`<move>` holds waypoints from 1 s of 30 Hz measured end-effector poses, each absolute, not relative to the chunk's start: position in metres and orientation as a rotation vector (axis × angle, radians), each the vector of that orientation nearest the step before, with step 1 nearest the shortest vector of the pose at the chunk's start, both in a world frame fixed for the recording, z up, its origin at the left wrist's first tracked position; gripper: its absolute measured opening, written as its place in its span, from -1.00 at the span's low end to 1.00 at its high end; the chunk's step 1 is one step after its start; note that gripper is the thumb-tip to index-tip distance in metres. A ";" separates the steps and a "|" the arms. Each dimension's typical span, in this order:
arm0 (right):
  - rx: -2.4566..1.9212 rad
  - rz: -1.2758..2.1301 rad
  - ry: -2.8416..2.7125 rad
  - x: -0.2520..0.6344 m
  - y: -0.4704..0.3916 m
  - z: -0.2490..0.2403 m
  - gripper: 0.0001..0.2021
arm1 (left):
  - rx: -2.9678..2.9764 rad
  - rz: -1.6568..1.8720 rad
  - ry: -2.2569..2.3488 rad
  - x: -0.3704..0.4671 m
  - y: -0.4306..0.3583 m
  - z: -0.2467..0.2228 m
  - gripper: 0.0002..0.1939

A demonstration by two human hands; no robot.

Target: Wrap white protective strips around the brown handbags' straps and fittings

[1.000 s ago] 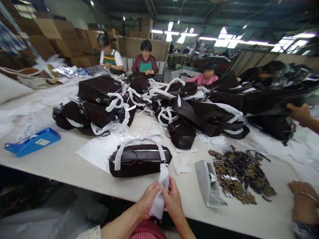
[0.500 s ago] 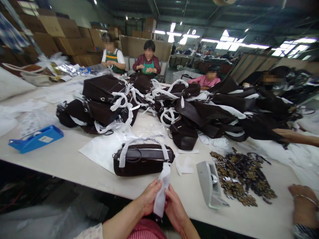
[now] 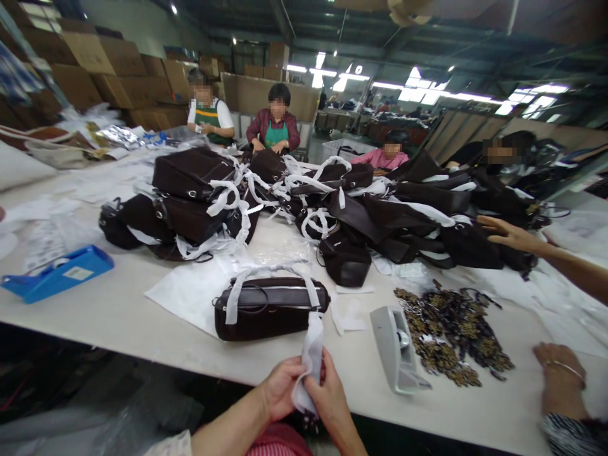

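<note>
A strip of white wrapping paper point(image 3: 311, 348) hangs from the right end of a dark brown handbag point(image 3: 266, 320) at the table's front edge. My left hand point(image 3: 284, 385) grips the paper's left side, fingers closed. On the other side my right hand point(image 3: 329, 391) pinches the same paper, thumb across its front. Dark ends, perhaps a tassel, poke out below the paper; what it wraps is mostly hidden. White paper also covers the bag's raised handle point(image 3: 275, 269).
A blue tape dispenser point(image 3: 59, 272) sits left, a grey one point(image 3: 398, 348) right, beside a heap of chains point(image 3: 451, 335). Brown bags point(image 3: 199, 215) pile up behind. A co-worker's hands point(image 3: 517, 237) reach in from the right; several people sit across the table.
My hands have shifted on the paper, which now curls around more at its lower end. The co-worker's upper hand on the right now shows open above the bags.
</note>
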State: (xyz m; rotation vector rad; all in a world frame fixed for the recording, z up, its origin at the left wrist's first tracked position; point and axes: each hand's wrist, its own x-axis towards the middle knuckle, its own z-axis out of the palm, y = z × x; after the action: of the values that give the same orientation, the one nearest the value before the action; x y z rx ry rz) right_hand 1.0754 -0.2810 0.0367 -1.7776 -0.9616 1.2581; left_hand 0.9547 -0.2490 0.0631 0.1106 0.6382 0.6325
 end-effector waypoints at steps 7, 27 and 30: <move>-1.739 1.184 -0.973 1.068 -0.294 0.032 -0.26 | 0.143 0.585 0.803 0.961 -0.255 0.053 -0.67; -1.696 1.219 -0.709 1.068 -0.246 0.048 -0.77 | 0.299 0.275 0.987 0.954 -0.244 0.070 -0.62; -1.699 1.248 -0.690 1.067 -0.245 0.048 -0.77 | 0.336 0.295 1.082 0.956 -0.242 0.066 -0.74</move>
State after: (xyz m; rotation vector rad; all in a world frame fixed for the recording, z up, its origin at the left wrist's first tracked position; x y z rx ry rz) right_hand 1.0674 -0.2453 0.0478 -1.6992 -0.6902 1.2480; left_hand 0.9560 -0.2418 0.0658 0.3360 1.0824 0.2948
